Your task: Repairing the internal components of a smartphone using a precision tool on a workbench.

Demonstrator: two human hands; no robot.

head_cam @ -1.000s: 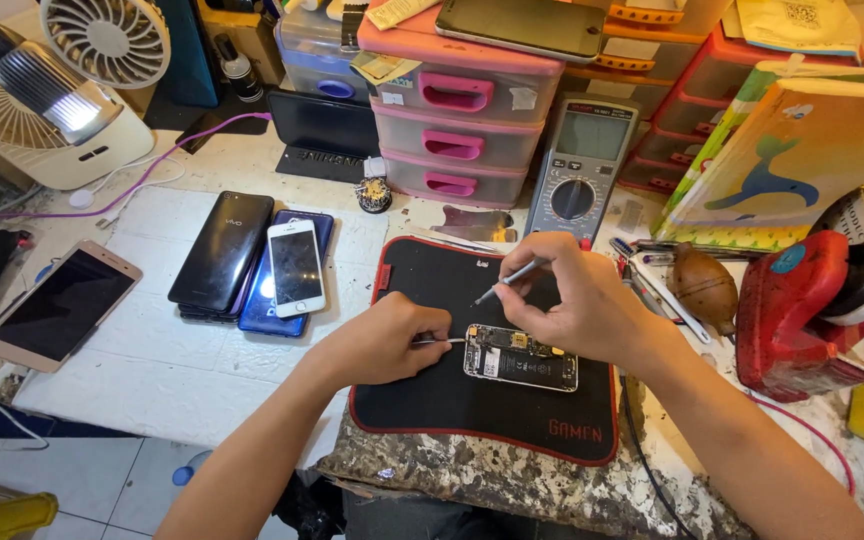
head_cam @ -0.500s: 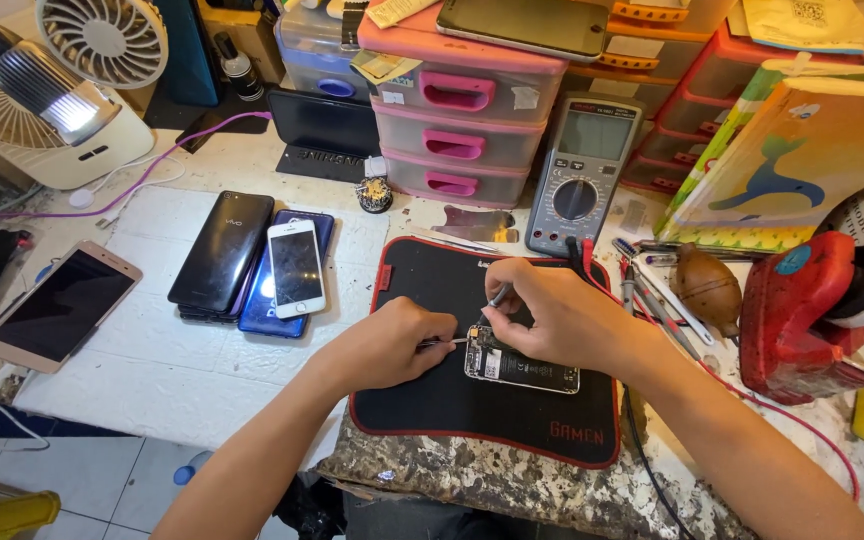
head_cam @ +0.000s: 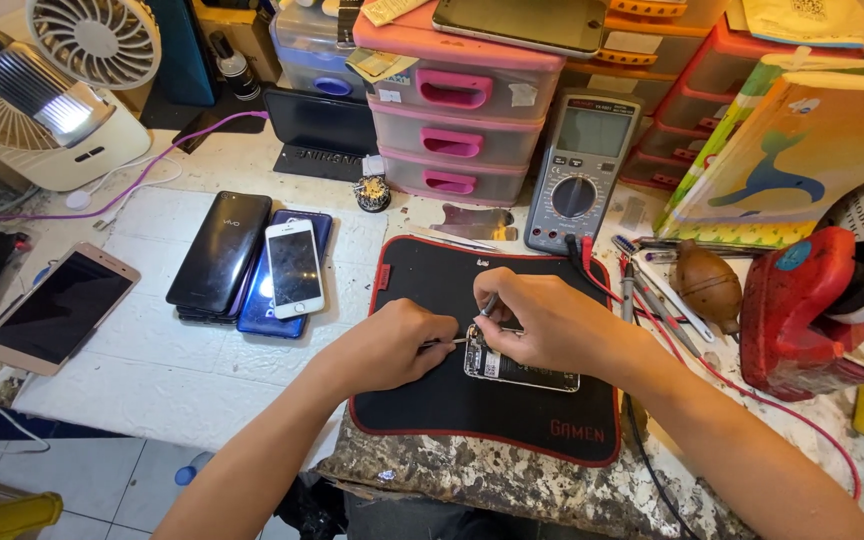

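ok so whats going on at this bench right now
A person is working on an opened phone lying on a black mat. The left hand holds a thin tool to the phone's end, and the right hand holds a second slim tool over the same spot. Other phones lie to the left, a multimeter behind.

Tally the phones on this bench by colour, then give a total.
Black: 1, phone
Blue: 1, phone
White: 1, phone
Rose-gold: 1, phone
Grey, on the drawers: 1, phone
Opened, under both hands: 1, phone
Total: 6
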